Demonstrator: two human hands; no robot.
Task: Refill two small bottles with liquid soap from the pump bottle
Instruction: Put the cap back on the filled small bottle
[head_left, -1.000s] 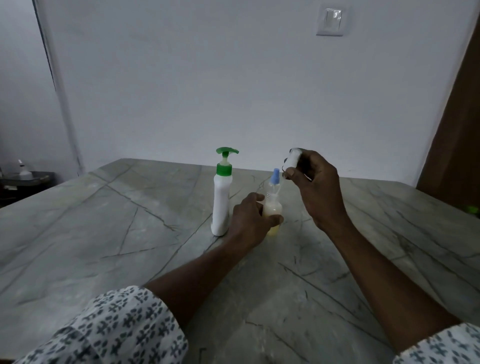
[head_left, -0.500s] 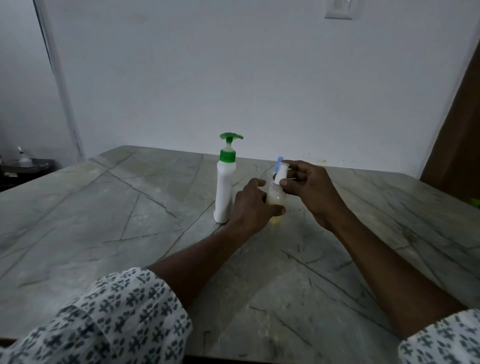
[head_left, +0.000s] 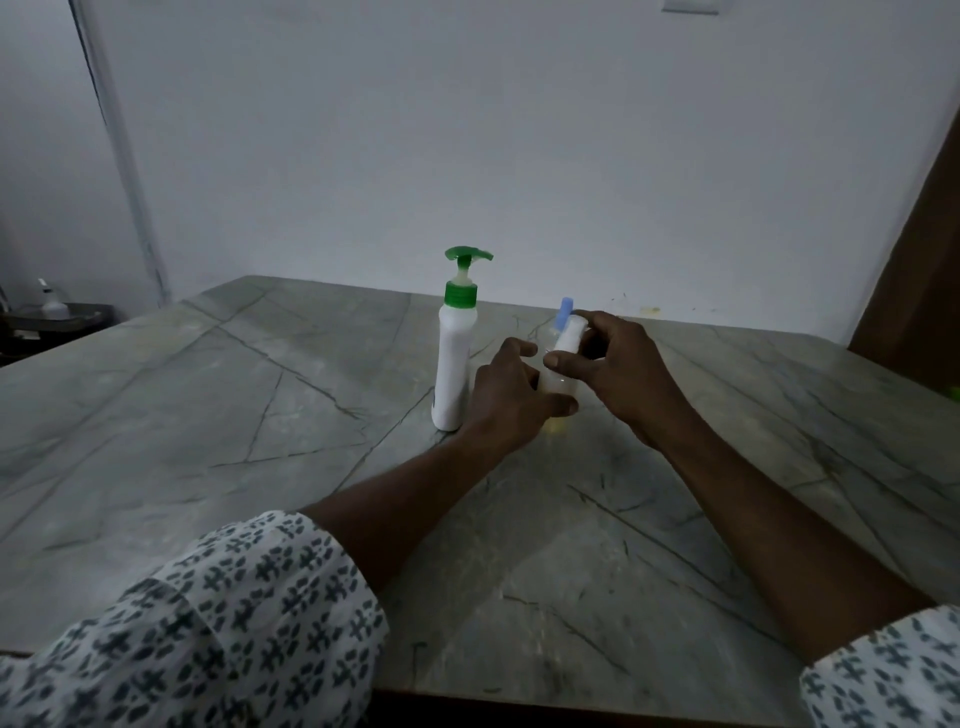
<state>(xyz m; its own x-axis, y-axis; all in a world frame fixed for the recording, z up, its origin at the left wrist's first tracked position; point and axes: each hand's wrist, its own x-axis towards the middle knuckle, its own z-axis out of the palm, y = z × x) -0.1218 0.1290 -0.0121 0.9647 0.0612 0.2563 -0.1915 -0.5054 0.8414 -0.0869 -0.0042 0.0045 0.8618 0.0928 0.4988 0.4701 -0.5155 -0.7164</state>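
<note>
L sleeve (head_left: 208, 623) & R sleeve (head_left: 883, 670): white fabric w/ small dark blue-grey sprig print.

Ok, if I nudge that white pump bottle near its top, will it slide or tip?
Probably tip: the pump bottle is tall and slim on a small base. Pushed low down, it would more likely slide, since the stone table looks smooth. Its opaque wall hides the soap level, so its weight is hard to judge.
</note>
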